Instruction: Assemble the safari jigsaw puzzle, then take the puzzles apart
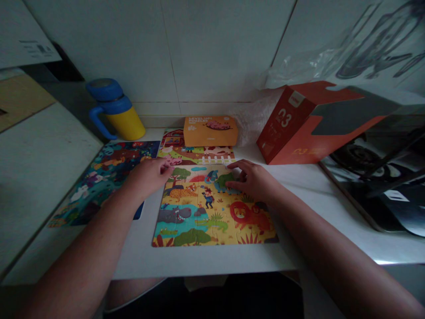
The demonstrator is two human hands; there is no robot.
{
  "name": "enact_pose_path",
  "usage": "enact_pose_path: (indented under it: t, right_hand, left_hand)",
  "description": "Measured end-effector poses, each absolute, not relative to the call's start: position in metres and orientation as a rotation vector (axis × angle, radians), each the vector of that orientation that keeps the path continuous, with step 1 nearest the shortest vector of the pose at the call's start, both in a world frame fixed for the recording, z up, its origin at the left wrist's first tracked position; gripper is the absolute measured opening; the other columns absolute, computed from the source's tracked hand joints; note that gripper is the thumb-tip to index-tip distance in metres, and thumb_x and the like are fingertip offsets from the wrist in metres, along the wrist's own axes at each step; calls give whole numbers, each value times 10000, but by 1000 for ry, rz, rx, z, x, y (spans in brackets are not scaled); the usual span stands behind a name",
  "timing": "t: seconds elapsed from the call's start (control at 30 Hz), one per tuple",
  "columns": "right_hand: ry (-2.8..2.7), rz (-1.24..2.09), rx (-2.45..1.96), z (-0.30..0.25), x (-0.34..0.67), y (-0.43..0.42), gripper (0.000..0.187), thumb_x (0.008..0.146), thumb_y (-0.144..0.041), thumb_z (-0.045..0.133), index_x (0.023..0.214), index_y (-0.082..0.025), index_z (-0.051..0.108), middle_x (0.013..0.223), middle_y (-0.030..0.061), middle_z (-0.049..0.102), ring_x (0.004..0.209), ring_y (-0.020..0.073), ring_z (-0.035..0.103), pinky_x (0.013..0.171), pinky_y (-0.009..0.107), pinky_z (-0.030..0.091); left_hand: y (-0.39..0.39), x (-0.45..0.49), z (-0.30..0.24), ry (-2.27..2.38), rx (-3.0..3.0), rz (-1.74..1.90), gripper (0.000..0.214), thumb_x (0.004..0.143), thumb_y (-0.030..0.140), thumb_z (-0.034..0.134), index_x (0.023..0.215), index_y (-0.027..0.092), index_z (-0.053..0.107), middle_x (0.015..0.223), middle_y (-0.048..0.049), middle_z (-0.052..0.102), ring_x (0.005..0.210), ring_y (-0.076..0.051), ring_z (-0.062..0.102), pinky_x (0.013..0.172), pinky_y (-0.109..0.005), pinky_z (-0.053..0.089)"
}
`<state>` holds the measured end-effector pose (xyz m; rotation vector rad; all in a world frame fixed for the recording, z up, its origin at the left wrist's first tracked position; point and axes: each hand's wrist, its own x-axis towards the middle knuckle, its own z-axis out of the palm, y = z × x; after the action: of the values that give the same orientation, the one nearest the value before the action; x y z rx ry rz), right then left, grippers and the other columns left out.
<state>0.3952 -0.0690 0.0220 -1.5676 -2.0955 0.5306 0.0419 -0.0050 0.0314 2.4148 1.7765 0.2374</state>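
An assembled safari jigsaw puzzle (212,217) lies flat before me, with a lion, hippo, leopard and elephant on it. My left hand (151,175) is at its far left corner, fingers bent and pressed together; whether they grip the edge is hidden. Over the far right part, my right hand (252,177) has thumb and fingers apart, fingertips at the far edge and thumb over the elephant picture. A farm puzzle (195,154) lies just beyond, against the safari one. Under and beside my left forearm is a dark blue forest-animal puzzle (113,161).
An orange puzzle box (210,133) rests on the farm puzzle's far part. A blue and yellow flask (122,117) stands at the back left. To the right are a red-orange carton (292,128), clear plastic wrap (249,122) and a black stove (375,177). The counter's front edge (206,272) is near me.
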Motion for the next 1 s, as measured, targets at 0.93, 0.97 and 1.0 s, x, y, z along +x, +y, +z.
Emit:
enact_pose_path:
  t: [0.93, 0.97, 1.0]
  right_hand:
    - [-2060, 725, -1622, 29, 405, -68, 403, 854, -398, 797, 1188, -188, 714, 937, 43, 710, 750, 174, 604, 671, 288, 452]
    - [-2069, 729, -1617, 29, 404, -69, 385, 863, -398, 787, 1178, -189, 716, 940, 46, 711, 744, 173, 607, 668, 288, 452]
    - [-2079, 731, -1612, 29, 404, -69, 367, 871, -397, 777, 1170, -191, 718, 938, 48, 712, 734, 171, 609, 662, 288, 450]
  left_hand:
    - [-5, 48, 30, 1908, 2325, 258, 449, 981, 539, 509, 1111, 215, 791, 1119, -107, 809, 1005, -298, 743, 808, -352, 530]
    - [-4, 48, 29, 1903, 2282, 283, 443, 977, 541, 518, 1088, 212, 792, 1113, -108, 811, 1003, -298, 745, 811, -352, 533]
    - [-3, 48, 27, 1889, 2226, 314, 438, 972, 547, 527, 1074, 211, 790, 1111, -106, 811, 1001, -295, 747, 812, -350, 536]
